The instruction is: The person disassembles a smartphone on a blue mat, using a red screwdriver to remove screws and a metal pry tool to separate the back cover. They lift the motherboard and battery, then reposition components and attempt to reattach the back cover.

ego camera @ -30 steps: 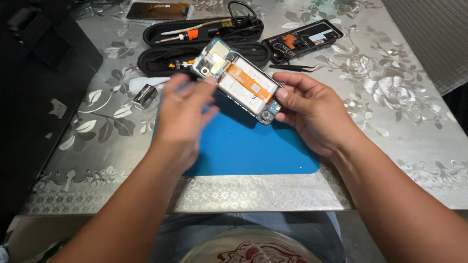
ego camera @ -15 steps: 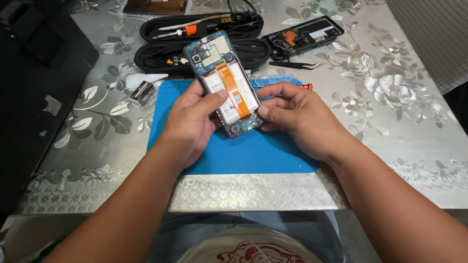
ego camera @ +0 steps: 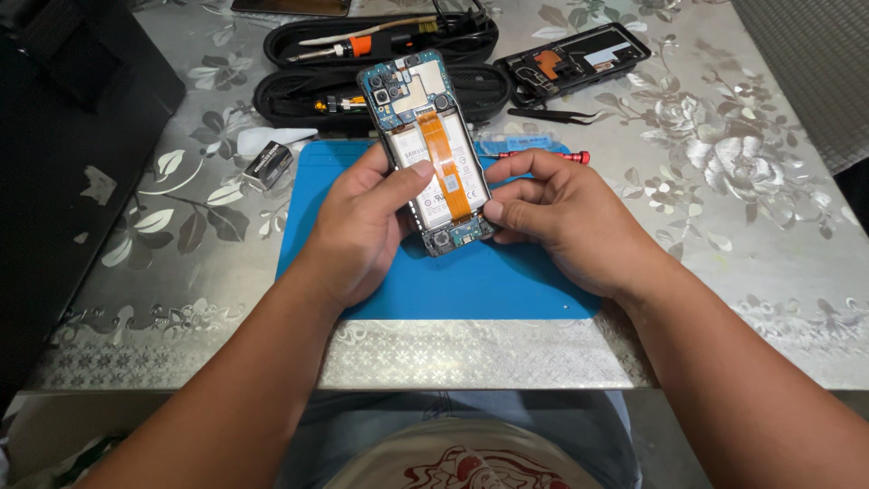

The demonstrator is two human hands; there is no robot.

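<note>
Both hands held the opened phone (ego camera: 427,154) between them above the blue work mat (ego camera: 507,281), its back cover off so that the battery, the orange flex cable and the circuit board at the top faced up toward the head camera — a grip that seemed chosen to keep the inner parts in plain sight and clear of the fingers. The left hand (ego camera: 362,226) cupped the phone's left edge from below, its thumb laid across the white battery near the middle, fingers curled behind the frame. The right hand (ego camera: 561,213) closed on the lower right corner, thumb tip pressed against the bottom edge by the small board there, the other fingers folded under. Both forearms came in from the bottom of the view and met at the phone, wrists low over the mat, the phone tilted with its camera end away from the person. Behind it lay a black tool case (ego camera: 380,54) with an orange-collared tool, a separate black back cover (ego camera: 570,62), black tweezers (ego camera: 557,115) and a red-handled screwdriver (ego camera: 543,156) — all untouched, well apart from either hand.
</note>
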